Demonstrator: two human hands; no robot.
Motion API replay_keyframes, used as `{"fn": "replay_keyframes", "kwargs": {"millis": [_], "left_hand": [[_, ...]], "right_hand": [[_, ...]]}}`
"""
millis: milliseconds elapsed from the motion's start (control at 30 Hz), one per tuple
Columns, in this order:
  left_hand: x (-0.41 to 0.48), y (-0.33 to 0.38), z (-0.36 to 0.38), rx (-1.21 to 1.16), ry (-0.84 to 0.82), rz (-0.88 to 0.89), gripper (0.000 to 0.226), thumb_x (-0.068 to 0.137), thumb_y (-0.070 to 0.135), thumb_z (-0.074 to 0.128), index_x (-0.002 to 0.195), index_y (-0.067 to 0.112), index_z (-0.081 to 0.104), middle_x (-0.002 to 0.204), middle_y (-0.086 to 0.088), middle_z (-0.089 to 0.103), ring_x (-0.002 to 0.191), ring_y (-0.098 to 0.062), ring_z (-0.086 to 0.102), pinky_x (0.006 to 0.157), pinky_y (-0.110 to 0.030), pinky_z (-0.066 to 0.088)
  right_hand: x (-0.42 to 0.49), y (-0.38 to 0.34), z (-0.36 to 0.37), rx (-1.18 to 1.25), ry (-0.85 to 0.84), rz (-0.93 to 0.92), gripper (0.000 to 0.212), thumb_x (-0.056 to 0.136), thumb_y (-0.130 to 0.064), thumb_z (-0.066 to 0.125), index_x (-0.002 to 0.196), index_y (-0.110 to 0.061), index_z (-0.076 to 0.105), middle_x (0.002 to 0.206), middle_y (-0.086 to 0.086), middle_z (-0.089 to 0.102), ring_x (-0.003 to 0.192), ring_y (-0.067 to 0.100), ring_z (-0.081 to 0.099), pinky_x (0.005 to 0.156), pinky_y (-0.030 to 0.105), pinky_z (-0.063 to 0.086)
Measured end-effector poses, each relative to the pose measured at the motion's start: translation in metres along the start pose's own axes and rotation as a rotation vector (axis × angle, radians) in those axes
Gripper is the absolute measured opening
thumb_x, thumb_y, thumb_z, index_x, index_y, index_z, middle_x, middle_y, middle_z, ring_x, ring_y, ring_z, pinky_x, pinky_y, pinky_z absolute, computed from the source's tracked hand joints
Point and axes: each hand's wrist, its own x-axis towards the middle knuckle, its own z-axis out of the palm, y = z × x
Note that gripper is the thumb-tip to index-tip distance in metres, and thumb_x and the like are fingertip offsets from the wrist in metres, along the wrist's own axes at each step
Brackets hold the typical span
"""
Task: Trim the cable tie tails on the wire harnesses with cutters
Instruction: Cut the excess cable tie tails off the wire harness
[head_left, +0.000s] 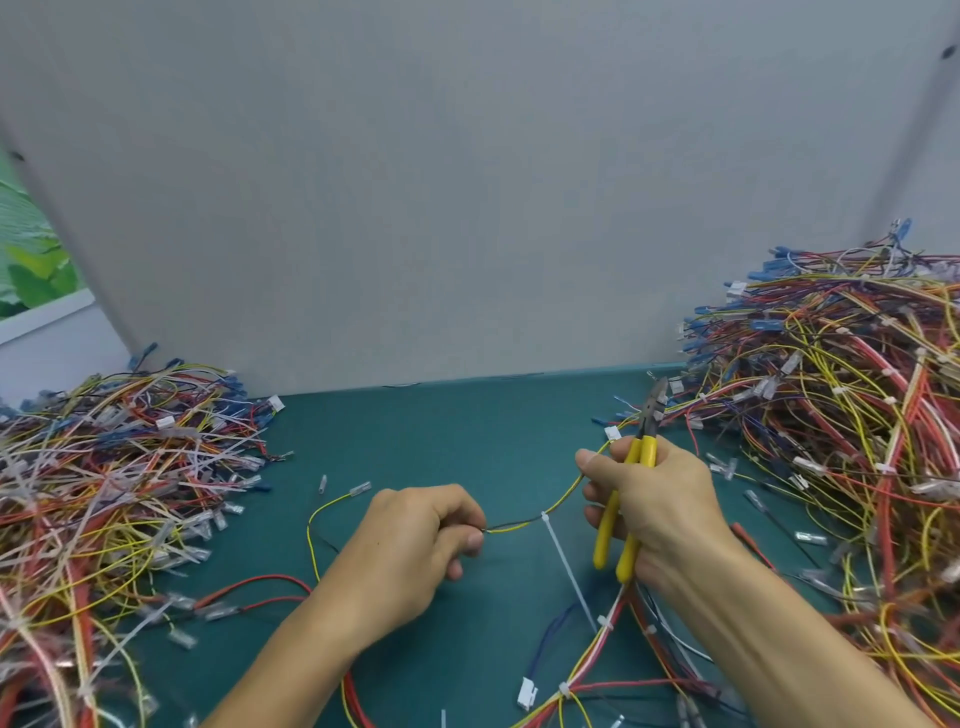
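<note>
Lower centre, the left hand (415, 540) curls knuckles-up, pinching a yellow wire (511, 527). Just right, the right hand (660, 509) grips the cutters (644, 452) upright — the cable tie tail (566, 566) hangs between them.

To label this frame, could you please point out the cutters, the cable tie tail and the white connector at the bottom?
cutters (643, 450): head view, on the yellow handles.
cable tie tail (569, 571): head view, middle of the strip.
white connector (527, 693): head view, on its housing.
</note>
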Motion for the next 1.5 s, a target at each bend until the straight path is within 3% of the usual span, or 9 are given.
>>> {"fn": "replay_keyframes", "kwargs": {"millis": [267,467,667,900,967,1167,1267,1367,1500], "left_hand": [[-0.007,-0.005,0.008,-0.006,-0.05,-0.076,0.013,0.089,0.031,0.055,0.082,0.04,0.06,0.065,0.015,0.067,0.062,0.001,0.061,0.079,-0.046,0.053],[-0.005,-0.004,0.007,-0.046,-0.022,-0.045,0.019,0.091,0.018,0.058,0.077,0.03,0.061,0.066,0.008,0.069,0.054,-0.002,0.057,0.058,-0.025,0.046],[-0.006,-0.003,0.014,-0.113,-0.046,0.056,0.03,0.095,0.01,0.051,0.09,0.038,0.06,0.08,0.021,0.069,0.067,0.009,0.056,0.062,-0.006,0.038],[-0.003,-0.008,0.012,0.039,0.108,0.133,0.055,0.082,-0.014,0.034,0.107,0.025,0.064,0.099,0.012,0.062,0.081,0.0,0.058,0.078,-0.019,0.048],[-0.003,-0.005,0.013,0.156,0.253,0.237,0.051,0.078,-0.009,0.035,0.107,0.019,0.066,0.093,0.011,0.056,0.082,-0.004,0.054,0.078,-0.017,0.043],[-0.011,-0.002,0.031,0.063,0.162,0.393,0.033,0.08,0.016,0.058,0.112,0.022,0.058,0.104,0.014,0.05,0.096,0.006,0.048,0.083,-0.003,0.033],[-0.009,-0.007,0.038,0.052,0.2,0.379,0.014,0.083,0.016,0.06,0.097,0.017,0.061,0.093,0.013,0.052,0.08,0.007,0.045,0.072,-0.006,0.033],[-0.006,-0.017,0.038,0.118,0.207,0.392,0.004,0.087,0.014,0.062,0.084,0.011,0.064,0.082,0.007,0.052,0.07,-0.005,0.047,0.065,-0.017,0.039],[-0.007,-0.023,0.037,0.307,0.07,0.304,0.025,0.099,0.036,0.043,0.113,0.026,0.062,0.108,0.006,0.048,0.093,-0.014,0.053,0.082,-0.029,0.045]], "right_hand": [[-0.009,0.001,0.005,-0.116,-0.133,0.019,0.026,0.08,-0.006,0.077,0.086,-0.011,0.052,0.065,0.005,0.056,0.055,0.019,0.057,0.054,0.03,0.049],[-0.02,0.012,0.011,-0.5,-0.292,-0.113,0.024,0.077,-0.006,0.077,0.077,-0.012,0.054,0.054,0.0,0.057,0.054,0.017,0.058,0.06,0.032,0.047],[-0.019,0.017,0.013,-0.399,-0.272,-0.002,0.025,0.077,-0.001,0.077,0.078,-0.011,0.054,0.048,-0.002,0.052,0.049,0.018,0.056,0.055,0.031,0.045],[-0.02,0.016,0.012,-0.518,-0.302,-0.015,0.027,0.075,-0.003,0.078,0.079,-0.011,0.053,0.051,0.003,0.054,0.046,0.017,0.055,0.053,0.031,0.045],[-0.021,0.019,0.013,-0.524,-0.311,0.01,0.027,0.075,-0.003,0.078,0.078,-0.011,0.052,0.047,0.0,0.051,0.045,0.019,0.054,0.054,0.032,0.045],[-0.024,0.017,0.016,-0.366,-0.401,0.177,0.015,0.084,0.007,0.063,0.083,-0.007,0.057,0.065,0.015,0.063,0.051,0.023,0.057,0.055,0.031,0.045],[-0.031,0.016,0.017,-0.414,-0.488,0.222,0.013,0.083,0.007,0.063,0.084,-0.006,0.059,0.062,0.012,0.062,0.052,0.021,0.056,0.051,0.025,0.045],[-0.03,0.008,0.011,-0.652,-0.475,0.06,0.01,0.081,-0.004,0.067,0.078,-0.012,0.062,0.058,0.006,0.058,0.053,0.018,0.054,0.052,0.024,0.042],[-0.02,-0.005,-0.003,-1.288,-0.394,-0.522,0.002,0.08,-0.022,0.058,0.078,-0.023,0.058,0.077,0.0,0.055,0.079,0.024,0.054,0.063,0.034,0.042]]}}
